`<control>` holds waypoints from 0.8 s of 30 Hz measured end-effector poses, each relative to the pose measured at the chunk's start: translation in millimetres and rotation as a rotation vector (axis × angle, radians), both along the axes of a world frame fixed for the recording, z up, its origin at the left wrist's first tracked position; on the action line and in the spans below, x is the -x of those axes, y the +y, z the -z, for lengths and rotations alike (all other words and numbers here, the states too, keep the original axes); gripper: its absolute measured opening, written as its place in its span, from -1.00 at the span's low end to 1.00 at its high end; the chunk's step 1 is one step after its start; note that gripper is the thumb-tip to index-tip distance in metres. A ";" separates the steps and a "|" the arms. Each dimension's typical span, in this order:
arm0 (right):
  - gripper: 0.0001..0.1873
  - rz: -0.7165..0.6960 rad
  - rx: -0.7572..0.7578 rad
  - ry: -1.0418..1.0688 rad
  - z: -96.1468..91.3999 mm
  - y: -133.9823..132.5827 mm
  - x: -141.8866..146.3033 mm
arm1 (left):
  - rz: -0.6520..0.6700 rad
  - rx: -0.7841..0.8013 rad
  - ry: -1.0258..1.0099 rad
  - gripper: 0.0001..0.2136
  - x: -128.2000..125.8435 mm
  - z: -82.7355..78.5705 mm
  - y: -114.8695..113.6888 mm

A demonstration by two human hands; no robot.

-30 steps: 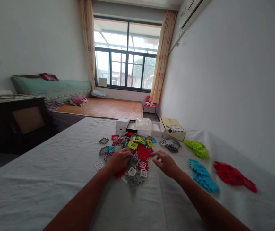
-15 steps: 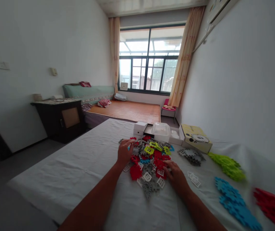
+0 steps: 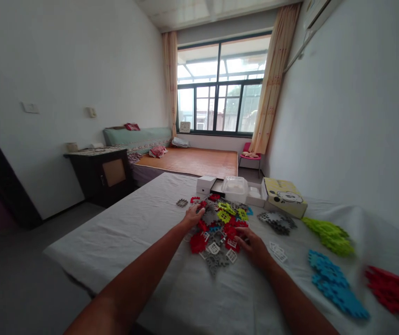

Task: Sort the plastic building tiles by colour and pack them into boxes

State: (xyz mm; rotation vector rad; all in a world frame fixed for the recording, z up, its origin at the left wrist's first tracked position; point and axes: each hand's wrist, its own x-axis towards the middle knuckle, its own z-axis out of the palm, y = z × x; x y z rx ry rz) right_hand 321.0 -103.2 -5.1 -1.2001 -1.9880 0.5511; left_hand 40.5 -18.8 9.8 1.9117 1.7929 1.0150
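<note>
Compared with a second ago, two white window-grid pieces [image 3: 276, 251] now lie on the cloth at 3 o'clock of the right hand [image 3: 255, 246], a spot that was bare then. The left hand [image 3: 192, 216] has slid from the near side of the mixed pile [image 3: 220, 227] up to its 9 o'clock edge. The view has also swung left, so more of the dark cabinet [image 3: 101, 177] shows.

The left hand's fingers are curled down onto a grey piece at the pile's edge. The right hand's fingers lie loosely together on the red and white pieces at 5 o'clock of the pile. I can't tell whether either hand is actually pinching anything.

The pile sits mid-table on a wrinkled white cloth [image 3: 132, 232]. It's flat, notched plastic tiles in red, grey, lime, blue and white.

Sorted heaps run off to the right:
- grey heap [image 3: 278, 222] at 2 o'clock
- lime heap [image 3: 328, 234] at 3 o'clock
- blue heap [image 3: 335, 284] at 4 o'clock
- red heap [image 3: 391, 294] beyond the blue one

At 12 o'clock are a white box [image 3: 206, 184], a clear plastic tub [image 3: 234, 185] and a yellow carton [image 3: 285, 196] with a cartoon face printed on it. Any lettering on the carton is too small to read.
</note>
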 end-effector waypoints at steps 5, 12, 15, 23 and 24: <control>-0.22 -0.153 -0.038 -0.146 -5.5 -8.0 -3.6 | 0.166 -0.038 -0.057 -0.69 15.8 -4.2 -0.9; -0.62 -0.039 -0.066 -0.077 0.1 -0.4 2.5 | 0.211 -0.074 -0.220 -0.52 39.9 6.7 -10.9; -0.72 0.003 -0.096 -0.053 -1.4 -0.1 4.7 | 0.210 -0.070 -0.271 -0.50 44.5 7.4 -11.0; -0.63 0.089 -0.041 -0.057 -6.1 -7.5 5.6 | 0.149 -0.103 -0.409 -0.51 57.0 11.9 -5.6; -0.61 0.088 -0.031 -0.070 -6.5 -7.8 5.6 | 0.140 -0.105 -0.424 -0.50 57.4 12.3 -5.2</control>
